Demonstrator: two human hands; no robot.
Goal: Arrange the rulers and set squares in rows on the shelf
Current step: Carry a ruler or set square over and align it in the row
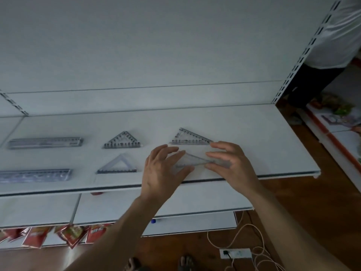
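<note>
On the white shelf (pixel 254 137) lie two clear rulers, one at the back left (pixel 46 142) and one at the front left (pixel 35 175). Two clear set squares sit mid-shelf, the back one (pixel 123 141) and the front one (pixel 118 165). Another set square (pixel 190 137) lies at the back right. A further clear set square (pixel 193 161) is held flat near the shelf's front right. My left hand (pixel 162 169) pinches its left end and my right hand (pixel 232 163) pinches its right tip.
A slotted upright (pixel 304 53) bounds the shelf on the right. A person in a white shirt (pixel 336 32) stands beyond it. Lower shelves hold red packets (pixel 72 234). A cable (pixel 246 237) and a socket strip (pixel 235 253) lie on the wooden floor.
</note>
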